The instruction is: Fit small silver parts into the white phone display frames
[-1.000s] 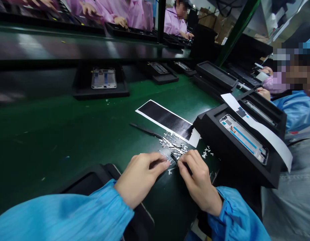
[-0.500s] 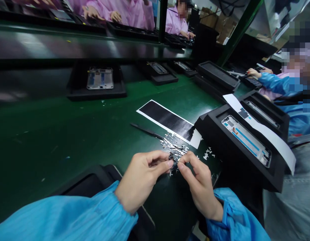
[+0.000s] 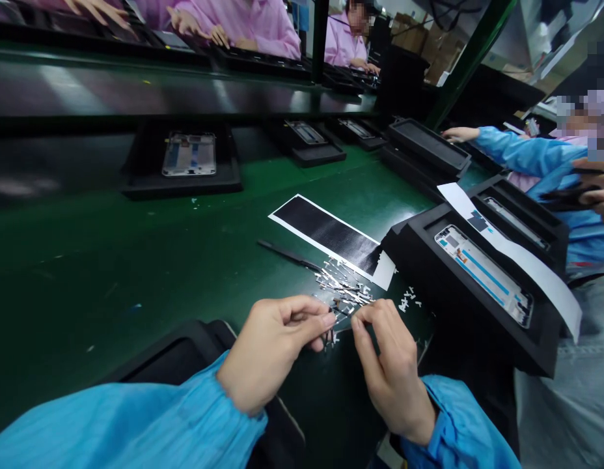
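My left hand (image 3: pixel 277 345) pinches a small dark strip-like part, seemingly a flex cable (image 3: pixel 330 335), between thumb and fingers. Close to its right, my right hand (image 3: pixel 387 355) has thumb and forefinger pressed together; whatever is between them is too small to make out. Just beyond both hands lies a loose heap of thin metallic and dark strips (image 3: pixel 343 286). A pair of black tweezers (image 3: pixel 287 254) points into this heap from the left. Behind it rests a white-edged sheet with a black face (image 3: pixel 326 231).
At right, a black foam tray (image 3: pixel 419 260) holds a phone frame (image 3: pixel 482 273), with a curved white strip (image 3: pixel 536 267) across the tray. Small white scraps (image 3: pixel 409 299) lie near it. More foam trays (image 3: pixel 136 176) line the back. Co-workers sit opposite and at right.
My hands have drawn slightly apart, and the dark part hangs lower from my left fingers. At right, a co-worker's blue-sleeved arm has reached farther left.
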{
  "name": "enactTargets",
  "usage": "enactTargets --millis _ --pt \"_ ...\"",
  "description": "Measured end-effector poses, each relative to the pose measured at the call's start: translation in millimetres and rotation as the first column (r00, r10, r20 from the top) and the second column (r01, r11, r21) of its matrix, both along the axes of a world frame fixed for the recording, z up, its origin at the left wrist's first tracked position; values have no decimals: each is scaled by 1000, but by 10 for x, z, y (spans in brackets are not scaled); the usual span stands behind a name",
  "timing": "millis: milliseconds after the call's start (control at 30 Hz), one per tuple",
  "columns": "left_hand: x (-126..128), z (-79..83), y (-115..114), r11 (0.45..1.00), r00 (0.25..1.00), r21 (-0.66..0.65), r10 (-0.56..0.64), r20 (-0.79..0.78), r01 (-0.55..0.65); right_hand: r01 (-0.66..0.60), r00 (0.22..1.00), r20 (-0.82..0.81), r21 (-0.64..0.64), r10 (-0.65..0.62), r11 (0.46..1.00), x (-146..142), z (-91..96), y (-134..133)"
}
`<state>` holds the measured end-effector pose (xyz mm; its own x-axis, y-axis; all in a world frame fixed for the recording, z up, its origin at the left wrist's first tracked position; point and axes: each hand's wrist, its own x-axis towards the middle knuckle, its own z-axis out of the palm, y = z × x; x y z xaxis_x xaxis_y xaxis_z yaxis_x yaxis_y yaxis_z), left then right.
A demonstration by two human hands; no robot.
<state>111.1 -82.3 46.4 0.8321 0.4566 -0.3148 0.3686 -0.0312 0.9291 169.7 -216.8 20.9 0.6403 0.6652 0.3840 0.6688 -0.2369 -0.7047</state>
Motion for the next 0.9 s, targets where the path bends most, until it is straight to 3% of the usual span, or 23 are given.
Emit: enactTargets --millis 133,267,433,667,900 --pt "-3 -37 18 996 1000 -92 -12 -18 11 8 997 74 1 -8 1000 -28 -3 21" --pt "-10 -71 23 998 999 -66 15 -34 -18 55 995 78 25 -57 998 -43 -25 55" --pt "-27 -92 2 989 998 134 63 1 -63 -35 977 -209 17 38 999 -7 23 34" --pt "-53 -100 -23 932 992 361 -24 125 -23 -36 808 -581 112 95 993 90 11 -13" --pt "-46 -75 47 924 991 373 -119 63 87 -82 556 -802 207 217 975 160 17 40"
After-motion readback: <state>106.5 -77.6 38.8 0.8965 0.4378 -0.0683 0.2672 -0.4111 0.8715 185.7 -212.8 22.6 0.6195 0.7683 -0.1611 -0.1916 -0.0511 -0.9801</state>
